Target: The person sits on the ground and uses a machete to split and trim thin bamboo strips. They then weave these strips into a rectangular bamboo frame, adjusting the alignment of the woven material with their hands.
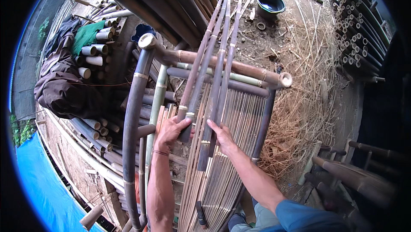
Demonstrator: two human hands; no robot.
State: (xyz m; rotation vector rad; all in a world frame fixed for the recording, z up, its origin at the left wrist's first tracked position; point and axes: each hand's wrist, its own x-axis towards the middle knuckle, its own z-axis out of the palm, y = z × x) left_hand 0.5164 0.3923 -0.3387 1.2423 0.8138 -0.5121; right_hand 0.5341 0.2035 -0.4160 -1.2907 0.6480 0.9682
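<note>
my left hand (170,131): fingers closed round left poles (193,78). right hand (222,137): fingers partly hidden, gripping right poles (221,60). all cross over far rail (257,72), seemingly unfixed. frame (130,133) stands joined, slats (244,116) laid.

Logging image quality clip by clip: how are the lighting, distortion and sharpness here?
Head view: fisheye circle with black corners, a blue fringe along the left rim; head view: soft daylight on the left hand and right hand, near-black shade at far right, where bamboo poles look dim and soft; head view: the held bamboo pieces are readable, perhaps slightly blurred.
</note>
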